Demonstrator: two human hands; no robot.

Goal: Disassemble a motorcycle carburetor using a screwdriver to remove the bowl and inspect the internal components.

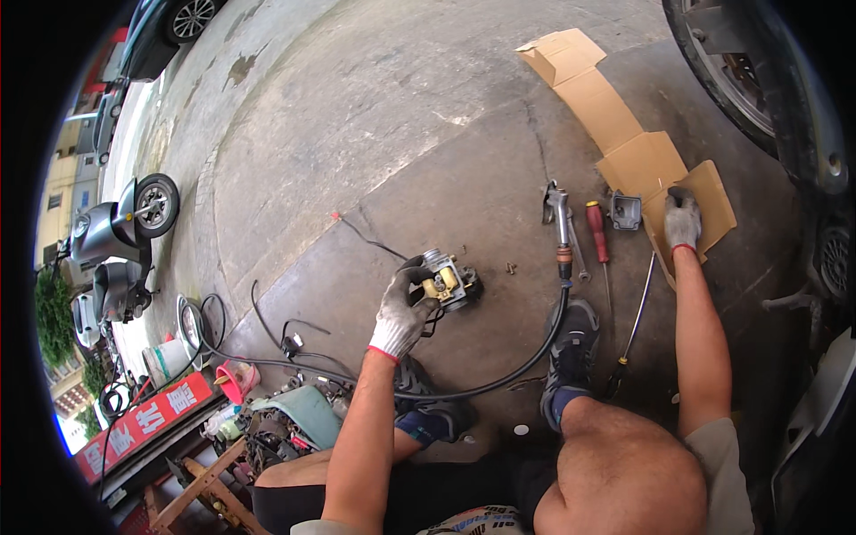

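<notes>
My left hand (403,308), in a grey-and-white work glove, is closed around a carburetor (448,283) held above the floor. The carburetor's underside shows yellowish parts inside a metal body. On the right, my gloved right hand (683,218) rests over an unfolded cardboard sheet (624,120), its fingers curled in; whatever is between them is hidden. Left of that hand lies a grey, square float bowl (626,212), open side up. A red-handled screwdriver (596,234) lies beside the bowl. Small screws (511,267) lie on the floor right of the carburetor.
An air blow gun (562,230) with a black hose (481,392) curving before my feet lies beside a wrench (580,254). A long screwdriver (637,321) lies near my right shoe (572,343). A wheel (727,71) stands far right. Parts and a pink container (237,382) sit left.
</notes>
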